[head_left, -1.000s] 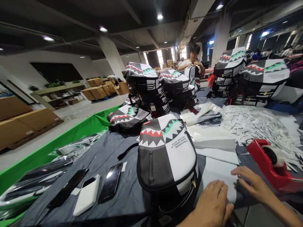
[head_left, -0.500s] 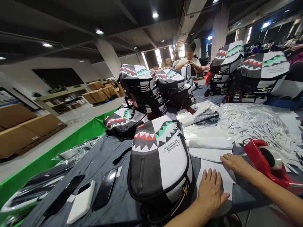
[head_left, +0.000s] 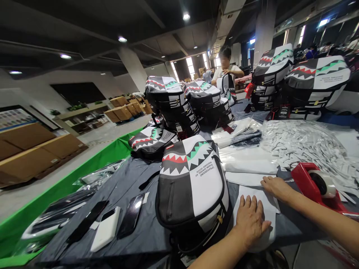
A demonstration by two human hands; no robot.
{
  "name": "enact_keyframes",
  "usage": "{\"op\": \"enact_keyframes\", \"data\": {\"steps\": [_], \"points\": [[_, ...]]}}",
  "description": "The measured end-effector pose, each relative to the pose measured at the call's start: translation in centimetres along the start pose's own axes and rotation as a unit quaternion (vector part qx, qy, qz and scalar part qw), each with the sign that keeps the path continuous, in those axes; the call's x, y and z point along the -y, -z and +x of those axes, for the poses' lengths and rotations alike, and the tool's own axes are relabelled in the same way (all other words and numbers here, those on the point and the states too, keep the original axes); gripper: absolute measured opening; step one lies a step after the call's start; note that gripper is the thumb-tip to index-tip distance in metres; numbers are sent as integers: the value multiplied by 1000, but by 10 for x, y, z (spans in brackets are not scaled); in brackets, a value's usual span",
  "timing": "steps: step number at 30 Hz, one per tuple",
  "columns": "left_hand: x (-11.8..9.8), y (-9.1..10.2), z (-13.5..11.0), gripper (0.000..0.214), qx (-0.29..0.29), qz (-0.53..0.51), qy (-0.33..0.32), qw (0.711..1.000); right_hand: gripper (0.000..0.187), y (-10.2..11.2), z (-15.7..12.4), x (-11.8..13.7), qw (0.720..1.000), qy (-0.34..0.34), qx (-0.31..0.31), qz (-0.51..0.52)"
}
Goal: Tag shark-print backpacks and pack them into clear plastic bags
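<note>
My left hand lies flat with fingers stretched on a white sheet at the table's near edge; whether it is paper or plastic I cannot tell. At the sheet's far side, my right hand rests its slightly bent fingertips near the upper edge; its thumb is hidden. Left of my hands, a black, grey and white backpack with a red and green shark-teeth print leans front up. Beyond the sheet lies a stack of clear and white plastic bags.
A red tape dispenser stands beside my right forearm, before a pile of white strips. Stacked backpacks fill the back. Two phones and a white power bank lie left. A person handles a backpack across the table.
The view has shifted slightly, so most things appear a little further right. My hands stay on the sheet in nearly the same pose. The person opposite has moved an arm.
</note>
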State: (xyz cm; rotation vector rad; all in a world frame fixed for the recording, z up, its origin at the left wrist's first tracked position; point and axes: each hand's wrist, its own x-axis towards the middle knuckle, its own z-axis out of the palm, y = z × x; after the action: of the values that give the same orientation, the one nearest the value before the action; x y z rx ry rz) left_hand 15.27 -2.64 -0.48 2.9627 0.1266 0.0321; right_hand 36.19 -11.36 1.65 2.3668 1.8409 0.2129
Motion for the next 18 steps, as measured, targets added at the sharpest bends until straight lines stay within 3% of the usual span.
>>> {"op": "enact_keyframes", "data": {"steps": [6,11,15,18], "points": [[1,-6,11,79,-21,-6,-28,999,23,39,15,-24,999,-35,30,-7],[-3,-11,47,81,-1,-32,-5,999,29,77,38,-42,998,-45,35,-32],[0,6,89,78,-2,-30,37,999,32,88,46,-42,997,-36,40,-51],[10,27,115,65,15,-59,73,995,31,81,40,-36,997,-27,42,-53]]}}
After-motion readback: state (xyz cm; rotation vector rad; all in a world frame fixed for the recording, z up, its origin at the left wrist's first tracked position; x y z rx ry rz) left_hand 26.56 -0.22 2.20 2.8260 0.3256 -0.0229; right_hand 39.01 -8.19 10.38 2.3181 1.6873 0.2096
